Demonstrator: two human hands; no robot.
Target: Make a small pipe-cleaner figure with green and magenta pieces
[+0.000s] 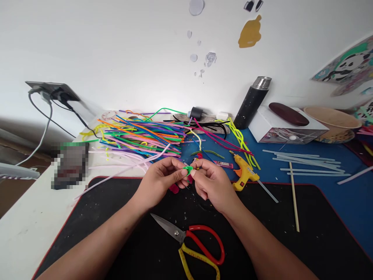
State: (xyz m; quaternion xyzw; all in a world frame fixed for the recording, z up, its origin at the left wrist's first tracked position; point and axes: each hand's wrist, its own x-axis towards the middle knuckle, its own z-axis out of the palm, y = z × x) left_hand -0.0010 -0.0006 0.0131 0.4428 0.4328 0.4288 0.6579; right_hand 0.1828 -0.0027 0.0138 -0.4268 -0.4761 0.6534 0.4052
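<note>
My left hand (163, 179) and my right hand (212, 179) meet over the far part of the black mat. Between their fingertips they pinch a small bent green pipe cleaner (189, 170). Some red and pink fuzzy material shows just below it, partly hidden by the fingers. Close behind my right hand lies a yellow hot glue gun (244, 175) with a glue stick in its back end. Nearer to me, scissors (186, 238) with one red and one yellow handle lie between my forearms, their blades pointing away to the left.
A heap of colourful pipe cleaners (145, 134) lies behind the hands. Several clear glue sticks (311, 163) and a wooden stick (293, 198) are at the right. A black thermos (253, 103) and a white box (279, 123) stand by the wall. A power strip (52, 90) with cables is at the left.
</note>
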